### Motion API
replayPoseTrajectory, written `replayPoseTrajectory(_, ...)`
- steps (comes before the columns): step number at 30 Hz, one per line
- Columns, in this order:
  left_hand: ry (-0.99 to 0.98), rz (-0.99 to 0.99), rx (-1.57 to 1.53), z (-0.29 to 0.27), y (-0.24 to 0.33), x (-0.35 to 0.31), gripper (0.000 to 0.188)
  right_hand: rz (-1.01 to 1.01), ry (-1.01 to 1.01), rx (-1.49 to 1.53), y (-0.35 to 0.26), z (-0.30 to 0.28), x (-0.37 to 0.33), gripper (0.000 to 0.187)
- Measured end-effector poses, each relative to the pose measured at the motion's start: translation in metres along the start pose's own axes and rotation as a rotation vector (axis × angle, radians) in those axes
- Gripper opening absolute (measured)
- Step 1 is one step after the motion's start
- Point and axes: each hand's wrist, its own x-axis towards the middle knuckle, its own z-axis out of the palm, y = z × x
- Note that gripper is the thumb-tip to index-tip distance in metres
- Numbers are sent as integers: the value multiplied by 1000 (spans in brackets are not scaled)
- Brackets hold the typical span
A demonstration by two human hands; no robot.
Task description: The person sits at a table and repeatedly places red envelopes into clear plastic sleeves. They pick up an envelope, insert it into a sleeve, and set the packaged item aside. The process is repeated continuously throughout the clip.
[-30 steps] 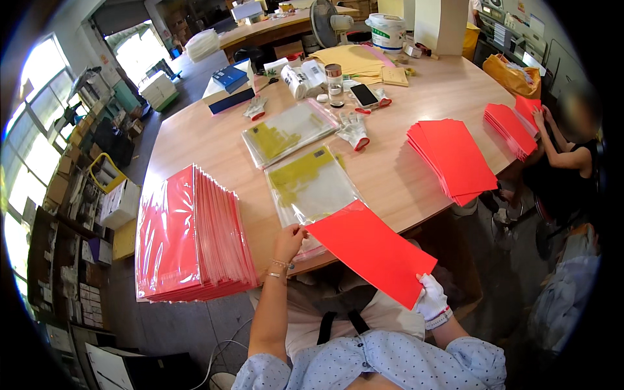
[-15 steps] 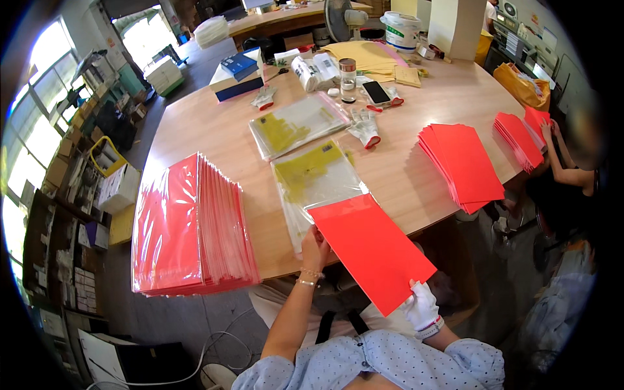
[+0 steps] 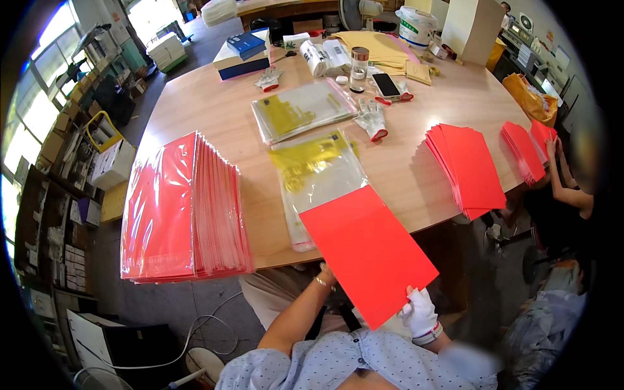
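Observation:
A flat red card sheet slants from the table edge toward my lap, its far end overlapping a stack of clear plastic sleeves with yellow print. My right hand, in a white glove that leaves fingertips bare, grips the sheet's near right corner, thumb on top. My bare left hand, with bracelets at the wrist, is at the sheet's left edge; its fingers are hidden beneath. On the left stands a tall pile of red sheets in clear sleeves. Loose red sheets lie fanned on the right.
Behind the sleeves lies another sleeve stack. White gloves, a phone, a lidded glass jar and a box with a blue book sit farther back. At far right another person's hands handle red sheets.
My left hand has drawn back toward me and under the sheet, where its fingers no longer show. The sheet now lies slightly nearer me; my right hand keeps its corner grip.

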Motion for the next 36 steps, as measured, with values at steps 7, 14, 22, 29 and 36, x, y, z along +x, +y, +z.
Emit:
replayPoseTrajectory(7, 138, 82, -94, 26, 46, -22, 37, 25, -117, 37, 43, 4, 74, 10)
replayPoseTrajectory(14, 387, -484, -1005, 21, -9, -17, 43, 40, -69, 6, 22, 4, 17, 13)
replayPoseTrajectory(22, 3, 58, -100, 63, 33, -35, 40, 35, 85, -31, 33, -33, -14, 15)
replayPoseTrajectory(29, 405, -577, -893, 77, 64, -4, 22, 77, -96, 404, 50, -5, 99, 15)
replayPoseTrajectory(36, 404, -759, -1372, -31, 92, -21, 45, 114, -223, -109, 21, 7, 99, 14)
